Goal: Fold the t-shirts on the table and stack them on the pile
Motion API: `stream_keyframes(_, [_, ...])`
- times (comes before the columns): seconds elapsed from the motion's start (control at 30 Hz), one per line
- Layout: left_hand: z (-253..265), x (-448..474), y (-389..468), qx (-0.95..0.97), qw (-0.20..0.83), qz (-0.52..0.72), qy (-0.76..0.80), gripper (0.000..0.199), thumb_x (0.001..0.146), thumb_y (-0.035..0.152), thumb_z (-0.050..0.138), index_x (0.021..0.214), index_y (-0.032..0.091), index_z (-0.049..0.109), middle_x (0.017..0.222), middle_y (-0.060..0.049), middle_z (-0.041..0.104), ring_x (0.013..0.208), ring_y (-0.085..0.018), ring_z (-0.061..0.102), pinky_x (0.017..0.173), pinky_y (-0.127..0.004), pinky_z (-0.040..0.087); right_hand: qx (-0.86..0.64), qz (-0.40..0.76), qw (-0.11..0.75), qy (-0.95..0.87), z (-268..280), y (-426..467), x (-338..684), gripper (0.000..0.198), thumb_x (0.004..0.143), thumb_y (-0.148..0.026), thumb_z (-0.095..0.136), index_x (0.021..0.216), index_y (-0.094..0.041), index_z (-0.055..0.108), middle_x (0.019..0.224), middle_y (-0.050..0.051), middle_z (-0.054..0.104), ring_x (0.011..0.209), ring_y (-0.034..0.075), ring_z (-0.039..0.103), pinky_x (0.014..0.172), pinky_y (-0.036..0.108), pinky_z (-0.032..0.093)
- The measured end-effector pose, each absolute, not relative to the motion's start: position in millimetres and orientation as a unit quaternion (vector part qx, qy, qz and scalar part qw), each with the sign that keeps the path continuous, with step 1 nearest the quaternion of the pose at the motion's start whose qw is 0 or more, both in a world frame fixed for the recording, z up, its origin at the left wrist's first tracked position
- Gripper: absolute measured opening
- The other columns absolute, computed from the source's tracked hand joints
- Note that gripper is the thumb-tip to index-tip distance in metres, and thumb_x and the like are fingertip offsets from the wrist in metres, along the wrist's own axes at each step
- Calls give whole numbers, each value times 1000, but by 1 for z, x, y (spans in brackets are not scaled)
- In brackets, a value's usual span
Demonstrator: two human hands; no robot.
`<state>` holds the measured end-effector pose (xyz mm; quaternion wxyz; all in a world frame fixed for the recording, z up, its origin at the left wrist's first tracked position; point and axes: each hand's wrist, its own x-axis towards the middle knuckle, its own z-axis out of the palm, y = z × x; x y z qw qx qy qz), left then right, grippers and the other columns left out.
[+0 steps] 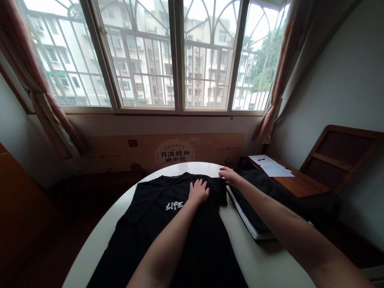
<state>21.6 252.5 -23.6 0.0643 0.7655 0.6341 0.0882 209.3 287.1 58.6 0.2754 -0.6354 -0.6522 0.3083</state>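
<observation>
A black T-shirt with a white print on it is spread over a round white table. Near its neckline my left hand lies flat on the cloth, fingers spread, to the right of the print. My right hand is at the upper corner of the right sleeve, its fingers pointing left and slightly apart. Whether its fingertips touch the sleeve edge is hard to make out. Under my right forearm lies a folded dark cloth with a white edge, beside the T-shirt.
A low wooden side table at the right bears white papers and a dark pen. A brown-framed panel leans behind it. Beyond the round table are a printed box-like panel, a barred window and tied curtains.
</observation>
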Motion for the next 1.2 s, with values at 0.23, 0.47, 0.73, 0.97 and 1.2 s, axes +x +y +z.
stream_keyframes(0.23, [-26,23,252,762,53,90,640,64,99,50,33,155,20,42,166,-13,31,155,-30,22,124,-57,15,-616,222,219,-723,59,254,223,47,85,-16,61,132,-20,63,119,12,67,110,24,66,96,30,50])
stream_keyframes(0.47, [-22,22,248,756,46,103,644,61,102,48,28,152,19,46,164,-14,35,153,-30,26,124,-54,18,-639,262,105,-715,26,246,214,68,80,-31,71,145,-21,53,107,13,73,65,19,71,65,29,57])
stream_keyframes(0.73, [-21,21,247,754,50,113,645,61,101,48,30,152,18,46,163,-14,37,152,-30,28,124,-53,19,-628,208,227,-715,27,256,204,47,80,-13,62,125,-23,70,130,6,68,124,23,61,109,30,43])
stream_keyframes(0.97, [-22,22,249,748,52,113,652,59,101,41,28,153,17,43,163,-14,36,152,-30,28,124,-52,19,-634,282,338,-636,31,265,205,47,75,-10,54,119,-14,71,116,7,71,110,19,65,97,23,50])
stream_keyframes(1.2, [-25,23,249,753,48,104,648,62,97,38,32,154,16,42,164,-14,34,153,-30,26,124,-55,16,-645,420,328,-548,14,261,195,66,85,-20,58,149,-13,43,95,11,72,71,17,69,63,27,56])
